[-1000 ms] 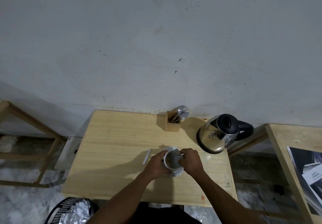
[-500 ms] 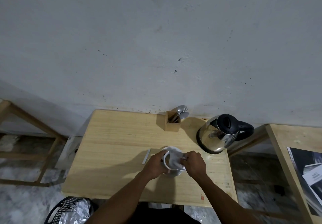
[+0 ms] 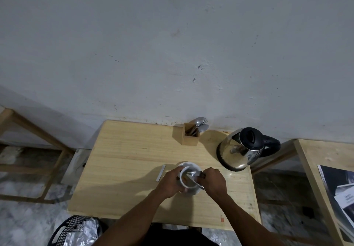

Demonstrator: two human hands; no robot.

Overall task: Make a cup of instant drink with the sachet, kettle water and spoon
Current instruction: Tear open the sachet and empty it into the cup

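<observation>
A white cup stands on a white saucer on the wooden table. My left hand grips the cup's left side. My right hand pinches a silvery sachet, tilted over the cup's mouth. Brown powder shows inside the cup. A steel kettle with a black lid and handle stands to the right. Spoons stick out of a wooden holder at the back. A small white strip lies left of the saucer.
A grey wall rises behind the table. A second wooden table with printed papers is at the right. A black basket holding foil sits on the floor at bottom left. A wooden frame stands at the left.
The sachet in my right hand has tipped further down into the cup's mouth. My right hand shifted slightly right. The left hand stays on the cup.
</observation>
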